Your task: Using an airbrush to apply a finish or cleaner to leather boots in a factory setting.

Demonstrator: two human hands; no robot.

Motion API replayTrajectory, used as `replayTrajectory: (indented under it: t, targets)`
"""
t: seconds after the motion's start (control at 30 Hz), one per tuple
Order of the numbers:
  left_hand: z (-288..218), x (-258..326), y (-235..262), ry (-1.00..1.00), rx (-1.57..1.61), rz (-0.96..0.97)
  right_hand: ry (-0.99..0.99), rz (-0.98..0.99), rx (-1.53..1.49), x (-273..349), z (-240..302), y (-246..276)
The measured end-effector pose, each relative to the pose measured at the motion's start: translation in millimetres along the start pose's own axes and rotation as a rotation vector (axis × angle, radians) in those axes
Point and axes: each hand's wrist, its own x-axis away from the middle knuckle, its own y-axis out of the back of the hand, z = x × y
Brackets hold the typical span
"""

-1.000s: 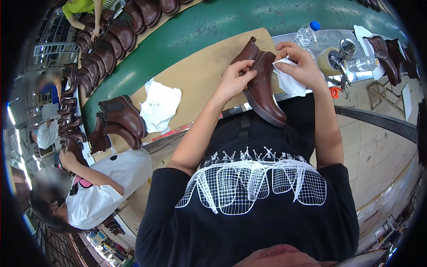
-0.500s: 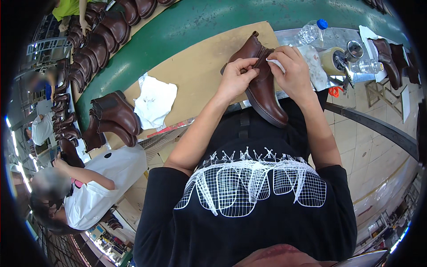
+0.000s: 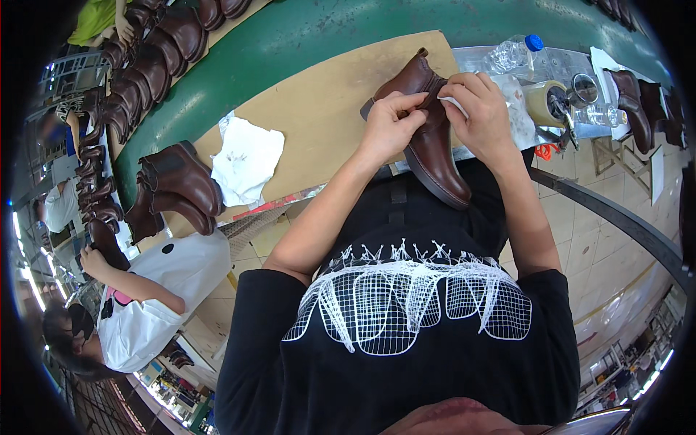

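Observation:
A dark brown leather boot (image 3: 444, 161) lies at the edge of the cardboard-covered bench, its toe toward me and its shaft pointing away. My left hand (image 3: 395, 127) is closed on the boot's upper, thumb and forefinger bent at the opening near the ankle. Opposite it, my right hand (image 3: 480, 112) pinches a small white cloth (image 3: 456, 105) against the same part of the boot. The fingers partly hide the cloth and the spot they touch.
Brown cardboard (image 3: 319, 123) covers the bench. A stained white cloth (image 3: 250, 156) and several brown boots (image 3: 185, 181) are at left. To the right stand a blue-capped bottle (image 3: 511, 54), a round container (image 3: 544, 101) and more boots (image 3: 632, 109). A co-worker in white (image 3: 141, 319) works at left.
My view has shifted slightly, so the bench items sit a little differently. Both hands stay at the boot's ankle with small finger movements. The co-worker's head has turned.

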Motion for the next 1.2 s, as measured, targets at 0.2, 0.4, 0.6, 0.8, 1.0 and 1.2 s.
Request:
replayTrajectory:
  t: [0.2,0.4,0.6,0.8,1.0,1.2]
  targets:
    - [-9.8,-0.2,1.5,0.095,-0.023,0.044,0.003,0.004,0.005,1.6,4.8,-1.7]
    - [0.3,-2.8,0.3,0.022,-0.017,0.016,-0.01,-0.018,0.02,2.6,1.3,-4.3]
    - [-5.2,-2.6,-0.5,0.07,-0.027,0.043,-0.024,-0.015,0.042,3.0,-2.3,-5.9]
    - [-1.9,-3.9,-0.5,0.022,-0.001,0.024,-0.045,-0.047,0.053,1.2,-7.4,-2.4]
    - [-2.8,-2.2,-0.3,0.071,0.041,0.024,-0.119,-0.154,0.087,-1.0,-17.3,17.9]
    - [-7.4,-1.9,1.6,0.107,0.05,0.042,-0.099,-0.095,-0.023,0.8,0.3,7.6]
